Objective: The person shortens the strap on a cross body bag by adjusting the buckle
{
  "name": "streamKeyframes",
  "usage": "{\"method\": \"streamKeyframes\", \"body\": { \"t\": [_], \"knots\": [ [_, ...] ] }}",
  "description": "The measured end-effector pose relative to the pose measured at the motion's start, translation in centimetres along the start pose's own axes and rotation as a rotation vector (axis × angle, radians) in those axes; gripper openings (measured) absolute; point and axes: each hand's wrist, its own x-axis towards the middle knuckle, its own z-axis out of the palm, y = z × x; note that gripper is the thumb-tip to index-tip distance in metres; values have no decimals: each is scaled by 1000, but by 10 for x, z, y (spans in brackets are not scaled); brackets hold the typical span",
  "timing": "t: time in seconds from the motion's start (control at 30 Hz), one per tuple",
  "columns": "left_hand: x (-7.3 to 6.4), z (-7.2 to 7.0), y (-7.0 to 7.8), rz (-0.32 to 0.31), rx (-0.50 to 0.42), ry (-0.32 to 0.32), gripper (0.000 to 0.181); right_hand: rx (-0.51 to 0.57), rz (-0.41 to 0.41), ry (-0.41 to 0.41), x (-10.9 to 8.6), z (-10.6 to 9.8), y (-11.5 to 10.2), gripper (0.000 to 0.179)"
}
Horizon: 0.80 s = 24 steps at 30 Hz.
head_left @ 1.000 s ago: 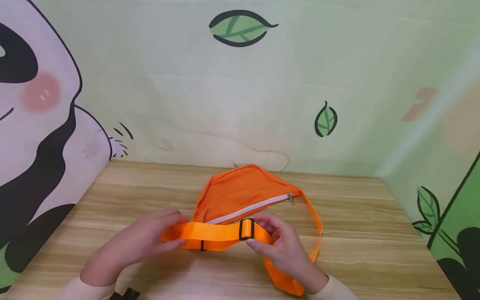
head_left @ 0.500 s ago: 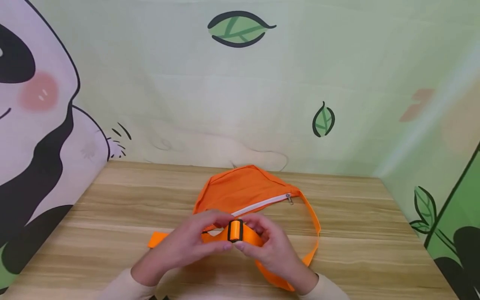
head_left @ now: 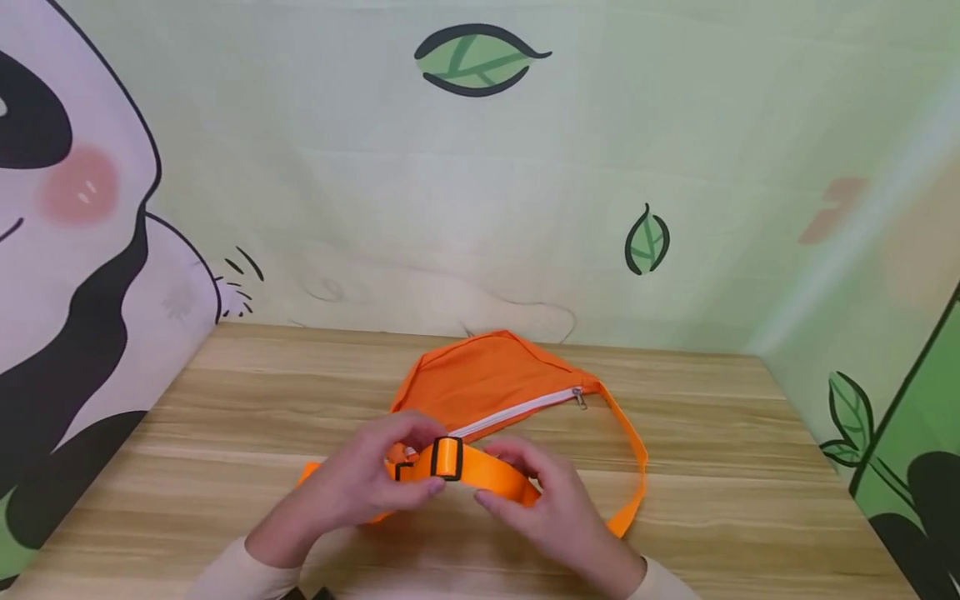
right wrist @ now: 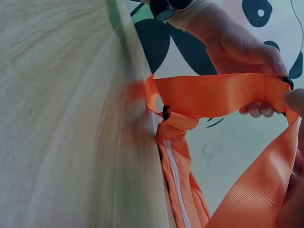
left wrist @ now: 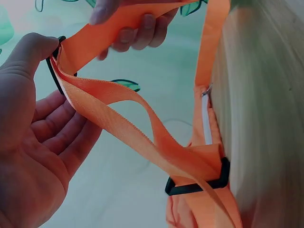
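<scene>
An orange waist bag lies on the table with its white zipper facing me. My left hand pinches a black slide buckle on the orange strap, thumb on one edge and fingertips on the other. To the right, my right hand holds the same strap between thumb and curled fingers, a short way from the buckle. The strap is raised above the table and doubles back through the buckle. In the left wrist view, a second black buckle sits on the strap close to the bag.
The wooden table reaches back to a printed cloth backdrop with leaves and a panda. A further length of strap loops down the bag's right side. An orange strap end shows beside the left forearm.
My left hand has moved right along the strap and taken the buckle. The buckle has shifted left, away from my right hand, which has let go of it and keeps the strap.
</scene>
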Motion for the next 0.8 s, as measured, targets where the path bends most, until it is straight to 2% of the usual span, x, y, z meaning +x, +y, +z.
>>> {"method": "streamKeyframes", "body": {
  "t": [0.2, 0.5, 0.8],
  "knots": [
    [0, -4, 0, 43, -3, 22, 39, 98, -13, 16, -2, -3, 2, 32],
    [3, 0, 1, 83, -25, 41, 39, 285, -55, 42, 0, 7, 0, 28],
    [5, 3, 2, 54, -68, 8, 36, 348, -24, 48, 1, 19, -2, 31]
  ]
}}
